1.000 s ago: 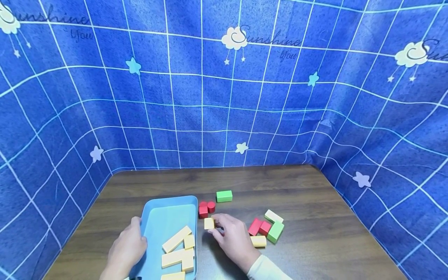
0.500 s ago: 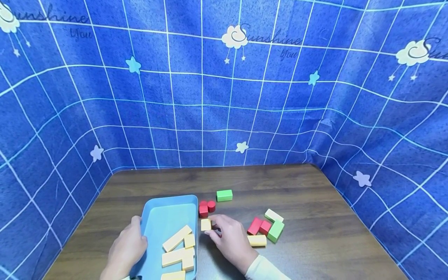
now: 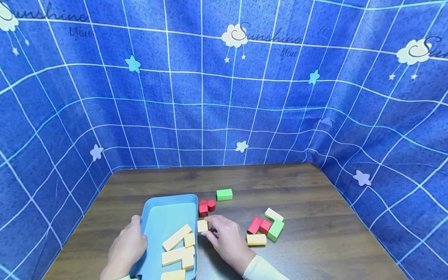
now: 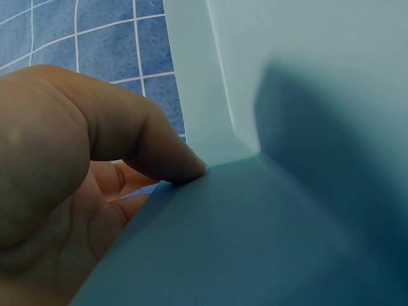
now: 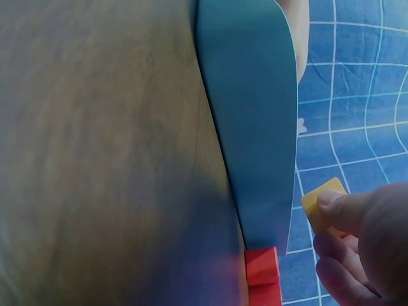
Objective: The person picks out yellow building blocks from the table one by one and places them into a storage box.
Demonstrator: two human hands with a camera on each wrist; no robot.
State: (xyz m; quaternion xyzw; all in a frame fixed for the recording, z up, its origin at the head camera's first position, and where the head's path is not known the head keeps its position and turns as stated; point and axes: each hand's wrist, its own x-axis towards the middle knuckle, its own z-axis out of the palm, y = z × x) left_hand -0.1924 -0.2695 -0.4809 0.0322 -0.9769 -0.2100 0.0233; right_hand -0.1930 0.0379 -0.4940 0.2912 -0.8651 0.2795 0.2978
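My left hand (image 3: 126, 247) grips the left side wall of a blue tray (image 3: 169, 200). In the left wrist view its thumb (image 4: 159, 143) bends over the rim, with the other fingers on the outer side. My right hand (image 3: 229, 241) pinches a small yellow block (image 3: 202, 226) between thumb and fingertips, close beside the tray's right rim. In the right wrist view the yellow block (image 5: 320, 203) shows up at rim height, apart from the wall. Several pale yellow blocks (image 3: 175, 256) lie in the near right part of the tray.
Small red blocks (image 3: 203, 210) stand against the tray's far right side, with a green block (image 3: 224, 195) behind them. To the right lie two red blocks (image 3: 254, 225), a green block (image 3: 275, 230), a pale block (image 3: 273, 214) and a yellow half-round block (image 3: 256, 240).
My right hand has moved a little left with the yellow block, from over the table up to the tray's right rim. The left hand and tray have stayed put.
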